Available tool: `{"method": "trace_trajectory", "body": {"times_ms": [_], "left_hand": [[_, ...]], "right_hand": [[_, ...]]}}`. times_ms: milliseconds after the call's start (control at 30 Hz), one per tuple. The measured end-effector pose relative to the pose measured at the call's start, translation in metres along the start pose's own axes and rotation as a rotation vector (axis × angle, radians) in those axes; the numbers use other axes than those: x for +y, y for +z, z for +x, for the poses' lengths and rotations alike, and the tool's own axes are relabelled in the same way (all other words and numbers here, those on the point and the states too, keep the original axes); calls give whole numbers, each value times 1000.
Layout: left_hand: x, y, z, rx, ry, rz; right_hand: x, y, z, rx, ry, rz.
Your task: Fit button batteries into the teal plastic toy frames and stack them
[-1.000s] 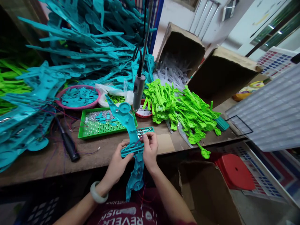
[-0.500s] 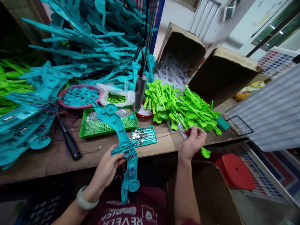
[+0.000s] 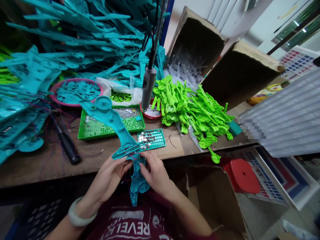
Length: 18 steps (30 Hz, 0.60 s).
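Observation:
A long teal plastic part [image 3: 120, 128] is held slanting over the bench edge, its round end above the green tray. My left hand [image 3: 110, 176] grips its middle from the left, fingers curled around it. From the right, my right hand [image 3: 153, 170] presses on the same part, fingers bent at its surface. Thin red wires run over the middle of the part, between the hands. Just beyond the hands lies a small teal tray [image 3: 160, 136] of round metal discs. A short loose wire rests on cardboard beside it.
A green tray [image 3: 81, 128] of small metal pieces lies behind the part. Bright green parts [image 3: 197, 116] are heaped at the right, teal parts [image 3: 95, 50] behind. A grey tool [image 3: 148, 86] hangs over the bench. A black handle [image 3: 68, 146] lies left; a red stool [image 3: 241, 176] stands right.
My right hand has moved left from the green heap to the teal part. The wire it was drawing out to the right is no longer stretched. The view has shifted slightly.

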<state>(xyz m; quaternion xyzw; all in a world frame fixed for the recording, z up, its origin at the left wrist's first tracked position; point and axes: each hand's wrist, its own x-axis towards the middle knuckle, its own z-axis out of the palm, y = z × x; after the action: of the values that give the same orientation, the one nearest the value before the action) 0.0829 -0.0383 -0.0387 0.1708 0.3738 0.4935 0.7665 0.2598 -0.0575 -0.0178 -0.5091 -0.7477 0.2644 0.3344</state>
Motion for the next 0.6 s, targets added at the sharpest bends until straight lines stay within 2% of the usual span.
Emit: {"method": "trace_trajectory", "body": {"times_ms": [67, 133, 200, 267, 333, 367, 400, 467, 533, 600], "left_hand": [[-3, -4, 0, -42, -67, -27], [-9, -6, 2, -38, -128, -17], [-11, -2, 7, -12, -128, -11], [-7, 7, 12, -12, -60, -33], [3, 17, 17, 5, 85, -88], [9, 21, 18, 30, 174, -128], [15, 25, 19, 61, 264, -172], [25, 31, 19, 97, 389, -244], [31, 34, 17, 87, 428, -270], [34, 34, 16, 87, 438, -246]], "right_hand": [[3, 11, 2, 104, 10, 80], [5, 18, 5, 91, -42, 158], [3, 22, 9, 67, -98, 192], [0, 24, 9, 161, -91, 161], [-5, 23, 5, 317, -43, 71], [-8, 22, 2, 353, -26, 29], [-11, 21, 0, 346, -16, -7], [-16, 20, -4, 246, -9, -62], [-19, 20, -4, 146, -7, -64], [-18, 20, -2, 132, 27, 34]]}}
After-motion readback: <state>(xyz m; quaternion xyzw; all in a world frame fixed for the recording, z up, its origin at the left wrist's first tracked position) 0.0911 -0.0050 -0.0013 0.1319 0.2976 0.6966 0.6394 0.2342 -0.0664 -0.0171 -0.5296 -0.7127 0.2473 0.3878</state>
